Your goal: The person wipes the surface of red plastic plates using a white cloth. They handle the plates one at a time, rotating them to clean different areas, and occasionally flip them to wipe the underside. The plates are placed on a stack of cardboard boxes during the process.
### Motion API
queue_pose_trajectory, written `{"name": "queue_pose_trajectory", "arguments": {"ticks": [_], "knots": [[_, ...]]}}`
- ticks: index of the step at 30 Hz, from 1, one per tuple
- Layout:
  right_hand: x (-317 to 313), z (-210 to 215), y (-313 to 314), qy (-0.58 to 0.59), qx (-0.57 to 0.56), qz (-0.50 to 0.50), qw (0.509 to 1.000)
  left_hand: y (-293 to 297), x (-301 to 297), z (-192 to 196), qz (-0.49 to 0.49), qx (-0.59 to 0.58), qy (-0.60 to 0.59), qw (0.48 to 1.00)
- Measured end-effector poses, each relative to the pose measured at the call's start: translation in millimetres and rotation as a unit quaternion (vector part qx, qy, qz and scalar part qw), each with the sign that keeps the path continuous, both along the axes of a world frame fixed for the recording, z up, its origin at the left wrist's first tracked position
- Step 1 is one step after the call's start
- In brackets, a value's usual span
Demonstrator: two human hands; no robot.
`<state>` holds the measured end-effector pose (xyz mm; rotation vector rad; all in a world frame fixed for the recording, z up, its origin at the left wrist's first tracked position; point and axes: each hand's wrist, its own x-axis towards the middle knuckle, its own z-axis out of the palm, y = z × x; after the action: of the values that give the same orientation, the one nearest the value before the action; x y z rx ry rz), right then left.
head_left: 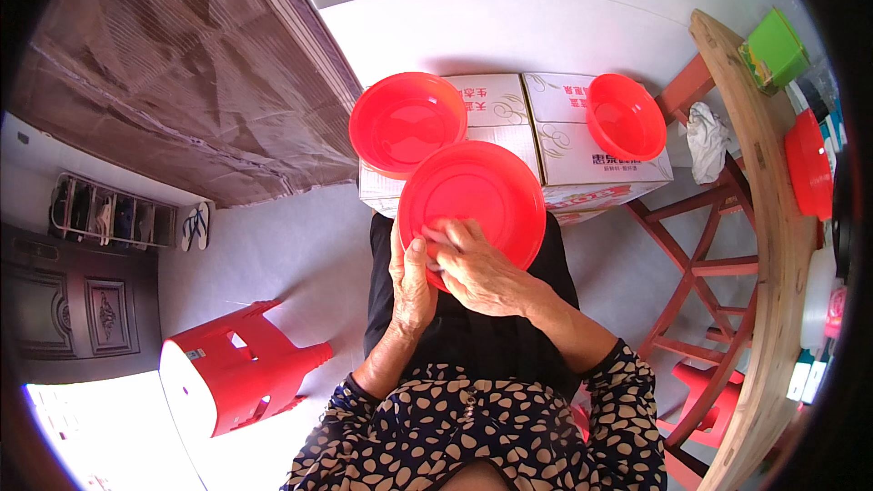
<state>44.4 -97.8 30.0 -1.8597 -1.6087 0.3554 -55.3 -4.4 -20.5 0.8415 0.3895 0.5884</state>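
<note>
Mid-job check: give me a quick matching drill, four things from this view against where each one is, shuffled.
Column one
1. left hand
2. right hand
3. flip-flops
4. green container

Column two
A. on the wooden table, at the right
B. with fingers inside the red bowl above the lap
C. gripping that bowl at its near-left edge
D. on the grey floor, at the left

Pairs: 1-C, 2-B, 3-D, 4-A
</note>
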Motion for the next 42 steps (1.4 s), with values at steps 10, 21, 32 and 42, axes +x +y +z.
{"name": "queue_pose_trajectory", "arguments": {"ticks": [10,21,32,42], "knots": [[20.2,3.4,-44.6,-0.220,-0.162,-0.004,0.962,8.3,-8.1,15.3,-0.017,0.143,0.017,0.989],[104.8,34.4,-41.3,-0.062,0.052,-0.194,0.978,68.4,-25.7,22.1,0.108,0.021,-0.006,0.994],[63.6,13.0,17.7,0.030,0.020,-0.194,0.980,43.0,-28.1,12.8,0.089,-0.032,-0.001,0.996],[92.1,35.1,63.3,0.060,0.167,-0.243,0.954,118.8,32.7,64.9,0.236,0.316,0.180,0.901]]}}
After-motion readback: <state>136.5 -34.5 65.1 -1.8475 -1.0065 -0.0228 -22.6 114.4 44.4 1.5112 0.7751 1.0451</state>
